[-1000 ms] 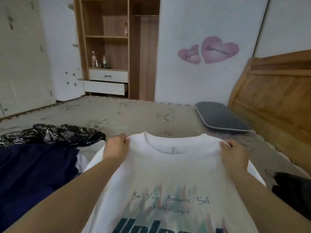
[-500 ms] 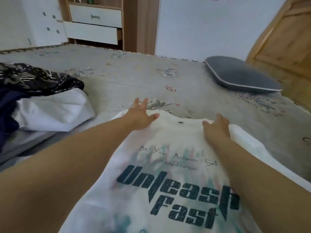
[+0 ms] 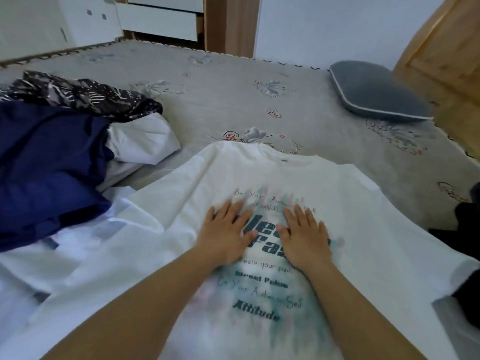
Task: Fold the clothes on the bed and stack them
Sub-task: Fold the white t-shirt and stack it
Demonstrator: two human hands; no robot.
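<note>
A white T-shirt (image 3: 363, 229) with dark printed lettering lies spread face up on the bed, collar pointing away from me. My left hand (image 3: 226, 235) and my right hand (image 3: 304, 237) both press flat on the print at the shirt's middle, fingers straight and slightly spread, a small gap between them. To the left lies a heap of unfolded clothes: a navy garment (image 3: 49, 167), a black patterned one (image 3: 83, 96) and a white one (image 3: 145, 141).
The grey flowered bedspread (image 3: 233, 100) stretches ahead. A grey pillow (image 3: 374, 94) lies at the far right by the wooden headboard (image 3: 446, 55). A black garment (image 3: 467, 224) sits at the right edge. White drawers (image 3: 158, 20) stand beyond the bed.
I laid the held-up shirt down on the bed. Both hands let go of the shoulders and slid back from the collar to the middle of the print.
</note>
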